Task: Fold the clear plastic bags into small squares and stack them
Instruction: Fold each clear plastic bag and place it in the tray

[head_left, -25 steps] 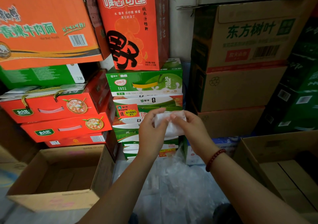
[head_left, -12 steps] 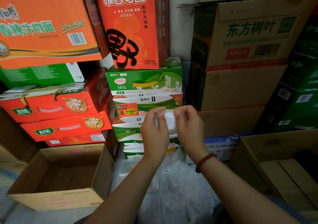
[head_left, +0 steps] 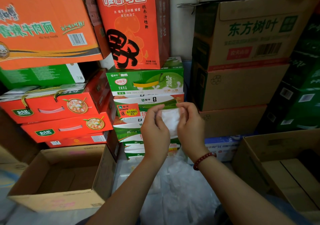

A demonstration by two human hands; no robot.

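Observation:
A partly folded clear plastic bag [head_left: 170, 121] is held up in front of me, whitish and a little taller than wide. My left hand [head_left: 154, 129] pinches its left edge and my right hand [head_left: 189, 126] pinches its right edge, both with curled fingers near the top corners. Below my forearms lies a loose heap of clear plastic bags [head_left: 176, 186]. A red bead bracelet sits on my right wrist.
An open, empty-looking cardboard box [head_left: 57, 181] stands at lower left, another open cardboard box [head_left: 280, 169] at lower right. Stacked red, orange and green drink cartons [head_left: 145, 83] and brown cartons [head_left: 242, 60] wall in the space close ahead.
The bag has been folded narrower and my hands have come closer together, holding it upright between them. The right wrist has turned so its back faces me.

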